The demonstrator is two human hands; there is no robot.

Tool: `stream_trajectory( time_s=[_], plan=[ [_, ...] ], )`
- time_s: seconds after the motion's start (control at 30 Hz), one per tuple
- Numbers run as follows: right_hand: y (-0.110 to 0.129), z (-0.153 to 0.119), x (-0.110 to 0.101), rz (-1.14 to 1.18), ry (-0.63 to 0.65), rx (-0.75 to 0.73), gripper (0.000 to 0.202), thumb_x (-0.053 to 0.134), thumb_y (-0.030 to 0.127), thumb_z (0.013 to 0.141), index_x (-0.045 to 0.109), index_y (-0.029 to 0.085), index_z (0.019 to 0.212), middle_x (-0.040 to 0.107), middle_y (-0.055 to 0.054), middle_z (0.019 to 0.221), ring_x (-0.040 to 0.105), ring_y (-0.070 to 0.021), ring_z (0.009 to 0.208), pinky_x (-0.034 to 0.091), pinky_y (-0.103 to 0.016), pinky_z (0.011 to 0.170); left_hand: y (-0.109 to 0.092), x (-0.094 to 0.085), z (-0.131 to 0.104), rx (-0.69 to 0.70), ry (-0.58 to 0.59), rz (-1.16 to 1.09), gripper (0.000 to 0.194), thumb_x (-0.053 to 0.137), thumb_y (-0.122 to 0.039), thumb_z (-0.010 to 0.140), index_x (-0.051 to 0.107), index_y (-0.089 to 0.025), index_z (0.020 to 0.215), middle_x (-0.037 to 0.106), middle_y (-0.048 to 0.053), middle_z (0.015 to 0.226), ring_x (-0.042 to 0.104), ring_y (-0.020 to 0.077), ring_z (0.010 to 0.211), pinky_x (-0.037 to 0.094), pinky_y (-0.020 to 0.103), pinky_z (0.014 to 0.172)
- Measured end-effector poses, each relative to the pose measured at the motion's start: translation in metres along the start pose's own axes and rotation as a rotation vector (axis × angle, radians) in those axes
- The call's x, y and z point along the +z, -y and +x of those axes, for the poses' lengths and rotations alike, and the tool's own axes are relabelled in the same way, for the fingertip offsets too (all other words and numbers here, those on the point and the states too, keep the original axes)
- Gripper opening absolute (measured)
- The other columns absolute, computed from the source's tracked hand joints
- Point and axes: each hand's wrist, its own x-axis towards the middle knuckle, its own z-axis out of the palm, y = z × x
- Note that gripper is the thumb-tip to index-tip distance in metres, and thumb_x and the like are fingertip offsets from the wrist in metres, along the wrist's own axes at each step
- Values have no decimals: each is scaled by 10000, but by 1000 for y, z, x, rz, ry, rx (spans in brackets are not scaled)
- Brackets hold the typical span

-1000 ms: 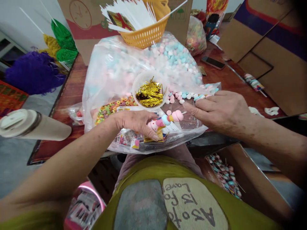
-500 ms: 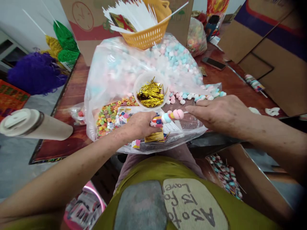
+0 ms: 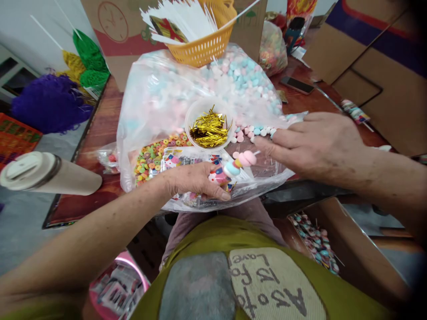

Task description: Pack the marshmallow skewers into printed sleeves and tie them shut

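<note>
My left hand point(image 3: 196, 180) is closed around the wrapped lower end of a candy skewer point(image 3: 238, 164), which carries pink, yellow and blue sweets with a bare stick tip pointing right. Right of that tip, my right hand point(image 3: 300, 144) reaches over loose pink, white and blue candies point(image 3: 248, 132); its fingertips point left, and whether they pinch anything is too small to tell. Between and behind the hands stands a clear bowl point(image 3: 191, 116) of gold tinsel strips point(image 3: 210, 129). Ring-shaped candies point(image 3: 150, 162) lie left of the bowl, near printed wrappers point(image 3: 171, 161).
Behind the bowl lies a large plastic candy bag point(image 3: 150, 89), with a yellow basket point(image 3: 200, 51) of white sticks above it. A tumbler point(image 3: 73, 177) lies left. A phone point(image 3: 296, 85) and cardboard box point(image 3: 376, 62) are right. Below right, an open box point(image 3: 363, 244) holds finished skewers.
My right hand has shifted slightly left and up over the loose candies. The skewer in my left hand is tilted more upward, and my left thumb now extends along its lower side.
</note>
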Motion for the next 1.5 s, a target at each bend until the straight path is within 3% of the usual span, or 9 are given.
stream_trajectory(
  time_s=[0.23, 0.43, 0.6, 0.7, 0.83, 1.1, 1.27, 1.43, 1.5],
  plan=[
    [4, 6, 2, 72, 101, 35, 265, 372, 174, 886, 616, 212, 983, 636, -8, 708, 443, -129, 536, 163, -308, 545, -6, -10, 2, -13, -194, 376, 389, 758, -437, 544, 646, -189, 823, 673, 3, 774, 596, 179, 737, 432, 252, 644],
    [15, 10, 14, 143, 128, 35, 295, 359, 121, 865, 613, 191, 996, 616, -16, 683, 476, -132, 559, 197, -300, 559, -4, -19, 9, -21, -149, 323, 366, 677, -434, 641, 643, -200, 921, 679, -8, 832, 605, 164, 738, 433, 244, 647],
    [30, 16, 27, 207, 215, 97, 285, 393, 85, 815, 615, 182, 966, 624, -29, 681, 495, -136, 544, 159, -290, 523, -18, -19, 25, -103, -308, 1005, 250, 617, -387, 686, 658, -177, 816, 645, 41, 723, 595, 206, 690, 385, 271, 591],
    [33, 16, 32, 260, 305, 133, 285, 392, 76, 818, 620, 171, 959, 618, -27, 640, 494, -133, 535, 149, -288, 516, -23, -21, 31, -146, -456, 1183, 245, 554, -383, 730, 651, -181, 828, 629, 63, 703, 604, 236, 719, 388, 288, 602],
    [29, 7, 40, 293, 131, 154, 282, 408, 114, 852, 614, 195, 1026, 645, -29, 681, 529, -164, 656, 241, -287, 591, -20, -24, 35, -97, -593, 1201, 295, 555, -446, 733, 634, -187, 851, 628, 61, 724, 610, 246, 746, 395, 297, 623],
    [37, -1, 52, 463, 76, 64, 312, 386, 77, 819, 607, 155, 1026, 649, -47, 709, 524, -146, 632, 249, -266, 566, -23, -17, 40, -36, -286, 1242, 260, 484, -406, 785, 634, -194, 772, 644, 56, 679, 608, 209, 672, 349, 267, 548],
    [43, 0, 61, 408, 62, 120, 358, 381, 85, 808, 614, 211, 1049, 604, -1, 594, 479, -135, 518, 159, -282, 510, -23, -11, 47, -30, -349, 1376, 182, 515, -269, 748, 632, -178, 854, 677, 85, 783, 626, 249, 793, 392, 316, 670],
    [39, -11, 70, 361, -80, 271, 326, 415, 165, 853, 609, 249, 1101, 583, 8, 564, 464, -122, 512, 195, -265, 506, -26, -43, 35, 12, -310, 1079, 860, 650, -585, 608, 376, -173, 1310, 619, 103, 1121, 583, 235, 935, 411, 285, 734],
    [35, -15, 68, 346, -132, 284, 295, 422, 183, 870, 614, 255, 1082, 584, 11, 575, 473, -121, 531, 239, -263, 523, -29, -58, 29, 20, -188, 977, 770, 637, -586, 625, 451, -184, 1255, 629, 61, 1083, 582, 192, 879, 403, 253, 704]
  ],
)
